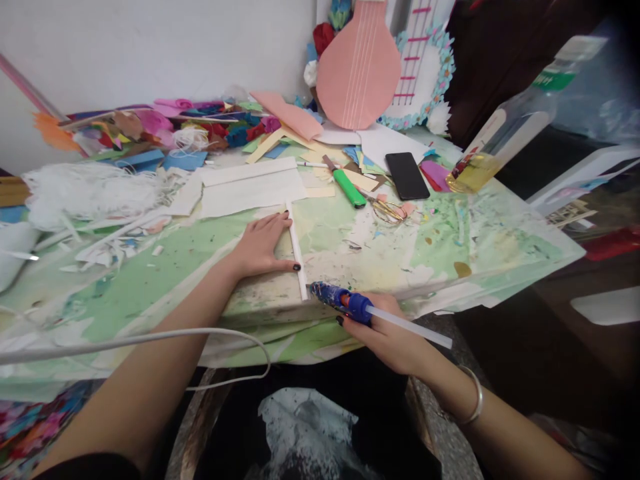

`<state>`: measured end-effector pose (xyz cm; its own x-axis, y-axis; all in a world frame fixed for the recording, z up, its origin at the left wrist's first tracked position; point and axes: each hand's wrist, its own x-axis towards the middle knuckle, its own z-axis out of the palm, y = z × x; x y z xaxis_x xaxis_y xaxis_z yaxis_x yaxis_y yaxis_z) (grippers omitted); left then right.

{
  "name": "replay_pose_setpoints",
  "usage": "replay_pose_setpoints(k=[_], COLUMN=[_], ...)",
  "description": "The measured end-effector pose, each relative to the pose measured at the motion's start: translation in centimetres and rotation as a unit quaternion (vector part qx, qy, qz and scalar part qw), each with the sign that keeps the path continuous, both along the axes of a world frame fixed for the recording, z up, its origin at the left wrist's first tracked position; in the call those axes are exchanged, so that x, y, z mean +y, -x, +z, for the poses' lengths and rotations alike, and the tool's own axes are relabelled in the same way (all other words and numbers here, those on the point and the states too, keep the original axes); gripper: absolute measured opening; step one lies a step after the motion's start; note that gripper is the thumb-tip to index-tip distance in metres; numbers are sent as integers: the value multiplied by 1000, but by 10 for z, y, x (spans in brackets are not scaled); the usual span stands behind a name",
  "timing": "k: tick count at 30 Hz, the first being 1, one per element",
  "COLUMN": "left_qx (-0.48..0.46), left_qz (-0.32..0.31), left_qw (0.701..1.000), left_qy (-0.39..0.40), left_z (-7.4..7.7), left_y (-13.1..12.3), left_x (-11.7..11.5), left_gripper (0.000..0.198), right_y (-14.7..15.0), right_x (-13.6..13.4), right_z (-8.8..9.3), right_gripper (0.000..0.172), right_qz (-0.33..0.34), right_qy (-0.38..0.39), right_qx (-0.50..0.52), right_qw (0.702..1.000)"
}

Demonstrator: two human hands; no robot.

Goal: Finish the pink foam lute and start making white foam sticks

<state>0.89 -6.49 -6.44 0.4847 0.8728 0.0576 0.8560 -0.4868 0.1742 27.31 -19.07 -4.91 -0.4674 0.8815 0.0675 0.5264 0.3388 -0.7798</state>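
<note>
Flat on the table, my left hand (263,247) has its fingers spread, with the fingertips and thumb resting on a narrow white strip (296,250). The strip lies almost straight away from me. My right hand (385,330) is wrapped round a blue glue gun (343,301), and a long translucent glue stick (410,327) sticks out of its back. The gun's nozzle is at the near end of the strip; whether it touches cannot be made out. Beyond my left hand lies a folded white sheet (253,190).
A green-handled tool (349,189), gold scissors (387,210) and a black phone (407,176) lie beyond the gun. A bottle (500,143) stands at the right. White shreds (95,190) heap at the left. A pale cable (215,331) loops over my left forearm. A pink guitar-shaped cutout (359,73) leans behind.
</note>
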Motion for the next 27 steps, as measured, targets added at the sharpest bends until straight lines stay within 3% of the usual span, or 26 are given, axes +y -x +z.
replay_pose_setpoints(k=[16,27], left_qx=[-3,24], left_qz=[3,5], left_qw=[1000,999], left_qy=[3,37], left_z=[1,8], left_y=[-1,-8], left_x=[0,2], left_gripper=[95,103], right_y=[-6,-4], right_x=[-12,-12], right_z=[11,6], right_gripper=[16,13], right_qz=[10,4], right_qy=[55,28], right_qx=[9,12], right_qw=[998,1000])
